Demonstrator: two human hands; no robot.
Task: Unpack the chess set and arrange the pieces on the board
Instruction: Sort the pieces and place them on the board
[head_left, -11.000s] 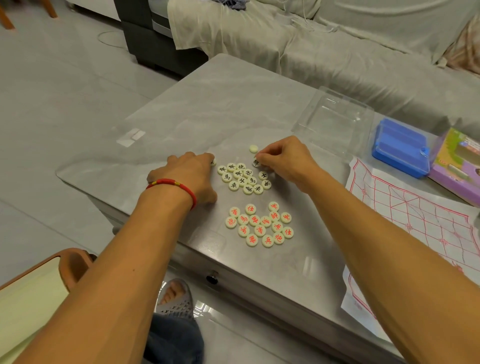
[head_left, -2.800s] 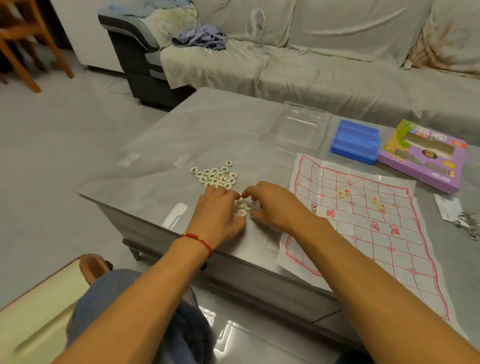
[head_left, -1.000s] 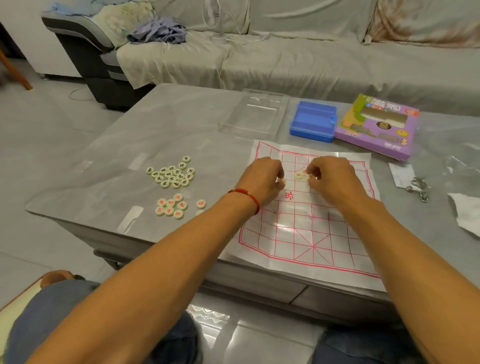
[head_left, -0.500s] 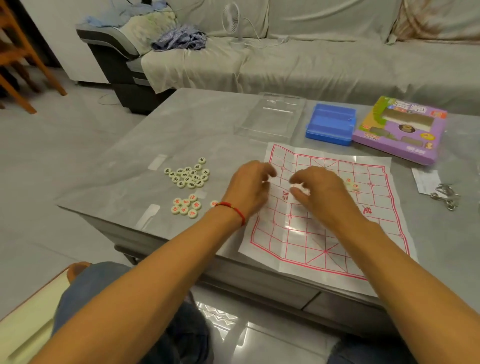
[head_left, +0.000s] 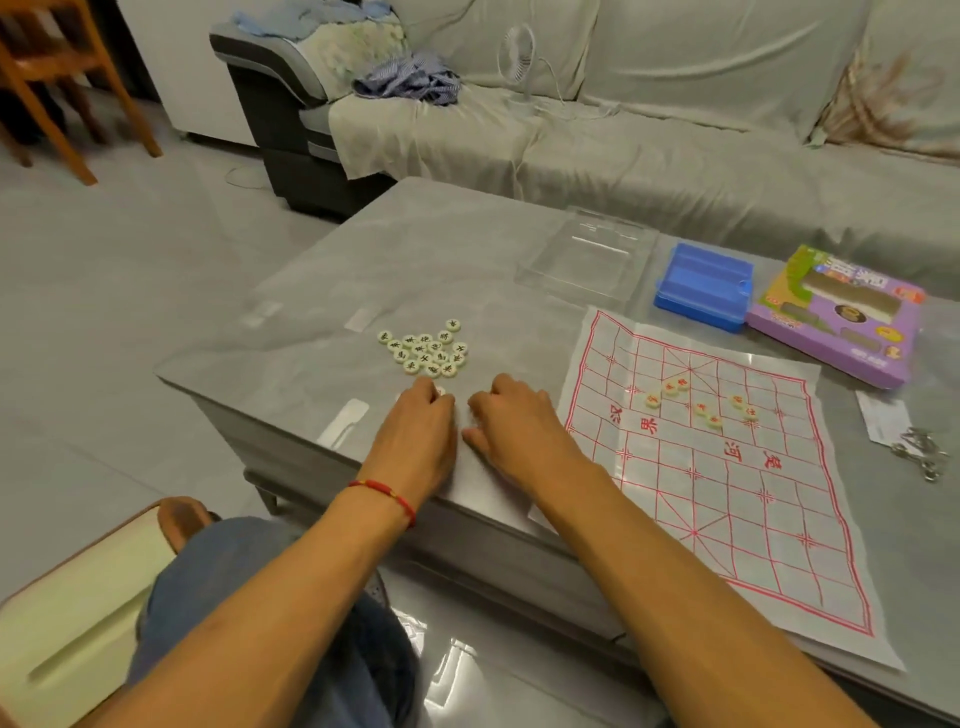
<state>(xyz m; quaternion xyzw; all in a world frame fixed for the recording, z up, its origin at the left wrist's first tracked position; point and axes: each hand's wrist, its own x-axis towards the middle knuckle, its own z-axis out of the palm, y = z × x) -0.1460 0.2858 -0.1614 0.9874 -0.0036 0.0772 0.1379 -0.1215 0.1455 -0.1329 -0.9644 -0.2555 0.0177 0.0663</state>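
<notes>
On glossy table (head_left: 467, 249), maybe round pieces (head_left: 425, 352)

red pieces hidden under left hand (head_left: 415, 436) and right hand (head_left: 514, 426), grip unclear

You're looking at a dim, flat indoor scene, soft light with only faint shadows. Glare sits on the glossy floor tiles (head_left: 457, 670) between your knees and streaks pale across the table (head_left: 415, 249) top. Your left hand (head_left: 415, 441) and right hand (head_left: 519, 431) are slightly smeared, probably motion blur. Wide-angle bending curves the sofa (head_left: 675, 104) and stretches your forearms at the bottom edge. The whole frame is soft and compressed.
</notes>
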